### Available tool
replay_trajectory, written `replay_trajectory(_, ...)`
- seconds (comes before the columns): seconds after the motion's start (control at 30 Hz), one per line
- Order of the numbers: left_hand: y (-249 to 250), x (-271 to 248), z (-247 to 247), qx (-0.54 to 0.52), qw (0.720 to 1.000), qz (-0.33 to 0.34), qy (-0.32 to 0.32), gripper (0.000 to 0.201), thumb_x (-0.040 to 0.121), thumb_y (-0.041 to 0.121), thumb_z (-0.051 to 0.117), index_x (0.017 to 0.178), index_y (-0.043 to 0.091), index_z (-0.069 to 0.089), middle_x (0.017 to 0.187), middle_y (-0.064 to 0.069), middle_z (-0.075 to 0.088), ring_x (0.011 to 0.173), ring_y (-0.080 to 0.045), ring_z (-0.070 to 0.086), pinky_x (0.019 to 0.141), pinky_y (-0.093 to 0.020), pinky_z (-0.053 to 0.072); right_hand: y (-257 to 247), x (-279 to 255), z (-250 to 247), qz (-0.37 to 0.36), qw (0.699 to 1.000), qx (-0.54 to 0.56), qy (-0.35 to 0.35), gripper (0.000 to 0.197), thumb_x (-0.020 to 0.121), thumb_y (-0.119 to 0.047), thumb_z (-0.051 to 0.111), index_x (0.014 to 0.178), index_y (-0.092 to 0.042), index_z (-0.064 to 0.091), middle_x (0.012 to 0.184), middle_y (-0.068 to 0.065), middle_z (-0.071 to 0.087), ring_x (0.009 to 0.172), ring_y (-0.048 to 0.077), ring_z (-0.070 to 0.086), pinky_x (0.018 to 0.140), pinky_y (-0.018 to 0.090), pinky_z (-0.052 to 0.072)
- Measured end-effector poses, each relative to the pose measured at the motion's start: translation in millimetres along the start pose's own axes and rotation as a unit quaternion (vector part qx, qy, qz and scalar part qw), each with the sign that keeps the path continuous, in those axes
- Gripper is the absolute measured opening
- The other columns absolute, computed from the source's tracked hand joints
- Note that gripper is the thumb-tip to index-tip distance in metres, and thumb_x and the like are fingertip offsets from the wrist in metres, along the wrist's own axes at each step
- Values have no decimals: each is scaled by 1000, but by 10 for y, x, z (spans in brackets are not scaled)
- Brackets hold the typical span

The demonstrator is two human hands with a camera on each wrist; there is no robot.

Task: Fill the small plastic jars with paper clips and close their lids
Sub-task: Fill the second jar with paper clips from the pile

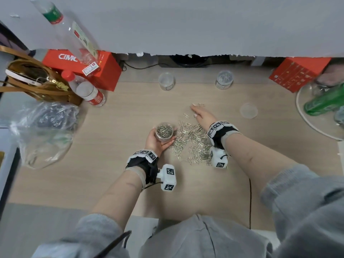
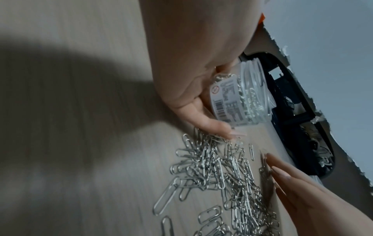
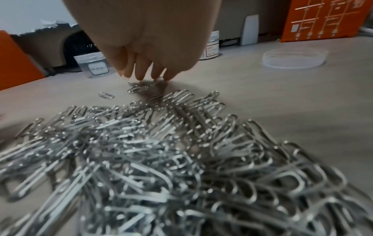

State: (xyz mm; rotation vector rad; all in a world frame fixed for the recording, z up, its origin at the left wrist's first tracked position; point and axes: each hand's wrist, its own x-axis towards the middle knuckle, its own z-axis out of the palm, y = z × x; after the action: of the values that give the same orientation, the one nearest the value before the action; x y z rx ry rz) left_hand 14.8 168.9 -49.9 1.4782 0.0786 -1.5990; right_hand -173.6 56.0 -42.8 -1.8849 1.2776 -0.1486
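Observation:
My left hand (image 1: 155,141) grips a small clear jar (image 1: 164,132), lidless and nearly full of paper clips; in the left wrist view the same jar (image 2: 240,99) shows a white label. A heap of silver paper clips (image 1: 193,144) lies on the wooden desk right of the jar. My right hand (image 1: 202,114) reaches past the heap's far edge, fingers straight, fingertips (image 3: 153,75) touching stray clips (image 3: 139,87). A loose clear lid (image 1: 248,110) lies to the right. Far back stand an empty jar (image 1: 166,81) and a filled, lidded jar (image 1: 224,79).
Red boxes stand at the back left (image 1: 100,71) and back right (image 1: 297,73). Bottles (image 1: 89,94), a brown bag (image 1: 35,81) and a plastic bag (image 1: 44,131) crowd the left. A round glass tray (image 1: 301,112) with a green bottle (image 1: 323,103) sits at the right edge.

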Motion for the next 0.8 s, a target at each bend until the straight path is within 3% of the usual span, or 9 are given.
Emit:
replay_trajectory(0.3,45,-63,-15,-11,1000,6,10,53,97,45,28,127,6,49,79,-11,73,62,-22,71,50,-24,55,-179,-274,24,10,998,44,-32,35,98,-24,37,130,-22,51,144,-3,40,137,14,30,113,30,19)
replay_trajectory(0.37,72,-65,-26,-6,1000,4,4,50,97,44,29,126,8,49,73,-10,73,59,-22,70,48,-24,55,-214,-366,41,23,998,51,-33,34,98,-30,38,128,-24,53,137,-4,49,125,9,46,105,25,32)
replay_trajectory(0.4,85,-69,-30,-3,1000,3,3,50,97,44,30,126,8,49,74,-10,73,59,-22,70,48,-24,55,-243,-419,40,37,997,63,-27,34,97,-32,38,124,-23,56,124,-7,58,102,0,57,89,14,42)
replay_trajectory(0.47,111,-81,-41,5,1000,-1,1,52,97,44,32,130,7,47,86,-14,70,59,-24,70,48,-26,56,-264,-493,59,63,995,75,-6,33,97,-34,38,114,-23,64,74,-22,58,51,-4,47,50,7,33)
replay_trajectory(0.5,119,-83,-49,9,1000,-4,-1,54,96,44,33,133,7,45,93,-16,68,59,-25,70,48,-27,56,-265,-519,72,69,994,80,3,32,97,-35,38,107,-24,67,54,-21,48,42,2,40,44,12,29)
replay_trajectory(0.57,134,-74,-65,20,1000,-7,-10,55,96,45,33,135,6,43,98,-18,65,58,-25,70,49,-28,56,-259,-539,108,76,993,92,14,32,97,-33,38,98,-26,69,41,-15,43,40,6,38,42,16,29)
replay_trajectory(0.63,144,-75,-86,27,999,-13,-20,54,97,44,33,132,6,44,88,-17,69,57,-25,70,49,-28,57,-261,-548,137,83,989,115,27,34,97,-27,38,96,-19,71,45,-20,53,44,-4,50,43,9,33)
replay_trajectory(0.7,162,-86,-107,29,999,-21,-33,50,97,44,32,127,6,47,73,-14,72,57,-25,70,49,-28,57,-279,-544,152,94,982,156,60,34,97,-22,39,95,-12,71,71,-19,67,63,-8,60,55,5,41)
replay_trajectory(0.8,196,-95,-160,34,998,-24,-40,46,97,43,30,118,7,49,66,-12,71,55,-25,69,48,-28,56,-349,-536,166,97,976,159,114,35,97,-25,37,100,-12,69,96,1,70,81,14,65,77,27,51)
